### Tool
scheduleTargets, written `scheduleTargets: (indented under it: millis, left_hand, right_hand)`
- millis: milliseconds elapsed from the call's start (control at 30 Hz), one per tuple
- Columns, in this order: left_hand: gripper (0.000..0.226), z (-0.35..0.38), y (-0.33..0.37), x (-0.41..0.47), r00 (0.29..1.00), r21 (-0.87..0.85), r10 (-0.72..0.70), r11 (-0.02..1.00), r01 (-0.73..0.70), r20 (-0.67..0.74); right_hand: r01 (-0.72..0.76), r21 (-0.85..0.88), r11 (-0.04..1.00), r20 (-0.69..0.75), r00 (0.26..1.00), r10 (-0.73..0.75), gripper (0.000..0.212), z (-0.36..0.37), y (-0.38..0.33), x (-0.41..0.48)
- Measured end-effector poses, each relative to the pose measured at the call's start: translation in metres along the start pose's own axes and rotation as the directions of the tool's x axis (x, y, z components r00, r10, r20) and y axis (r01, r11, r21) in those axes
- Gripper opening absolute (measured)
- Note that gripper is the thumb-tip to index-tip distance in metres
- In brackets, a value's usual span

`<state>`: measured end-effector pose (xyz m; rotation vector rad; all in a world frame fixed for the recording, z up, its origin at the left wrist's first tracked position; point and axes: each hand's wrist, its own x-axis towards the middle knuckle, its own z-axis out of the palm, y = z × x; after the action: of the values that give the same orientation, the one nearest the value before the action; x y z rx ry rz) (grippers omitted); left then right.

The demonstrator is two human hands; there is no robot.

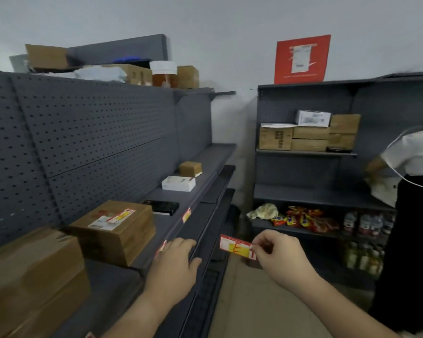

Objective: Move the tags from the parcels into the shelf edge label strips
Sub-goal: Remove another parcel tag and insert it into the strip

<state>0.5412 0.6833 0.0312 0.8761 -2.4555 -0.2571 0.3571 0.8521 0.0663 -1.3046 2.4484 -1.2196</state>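
Note:
My right hand pinches a red and yellow tag by its right end, out in the aisle just right of the shelf edge. My left hand rests flat on the grey shelf's front edge strip, its fingers partly covering a tag sitting in the strip. A second tag sits in the strip farther along. Another red and yellow tag lies on top of a brown parcel on the shelf. A larger brown parcel stands nearest me at the left.
A black box, a white box and a small brown box lie farther along the shelf. A second shelf unit with parcels, snacks and bottles stands ahead. A person in a white top works at the right.

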Motion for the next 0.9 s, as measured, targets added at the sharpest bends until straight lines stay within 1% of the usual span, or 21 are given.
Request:
scheduleTargets:
  millis: [167, 400, 500, 667, 900]
  left_hand:
    - [0.037, 0.044, 0.032, 0.069, 0.999, 0.01, 0.048, 0.999, -0.048, 0.008]
    - [0.04, 0.095, 0.06, 0.17, 1.0, 0.028, 0.03, 0.999, -0.03, -0.006]
    - [0.041, 0.116, 0.064, 0.206, 1.0, 0.038, 0.012, 0.999, -0.012, 0.011]
    - [0.042, 0.151, 0.058, 0.275, 0.999, 0.017, 0.034, 0.999, -0.034, 0.034]
    - [0.042, 0.204, 0.021, 0.397, 0.995, -0.003, 0.07, 0.998, -0.07, 0.074]
  right_hand:
    - [-0.011, -0.009, 1.0, -0.044, 0.999, 0.011, 0.008, -0.027, 0.045, 0.056]
    - [0.03, -0.031, 0.999, -0.057, 0.998, -0.032, 0.012, -0.06, 0.091, 0.155]
    - [0.031, -0.031, 0.999, -0.048, 0.998, -0.032, 0.01, -0.063, 0.106, 0.194]
    - [0.026, -0.041, 0.999, -0.048, 0.998, -0.028, 0.011, -0.053, 0.128, 0.262]
    - [0.008, -0.072, 0.997, -0.087, 0.996, -0.014, 0.008, -0.022, 0.153, 0.382]
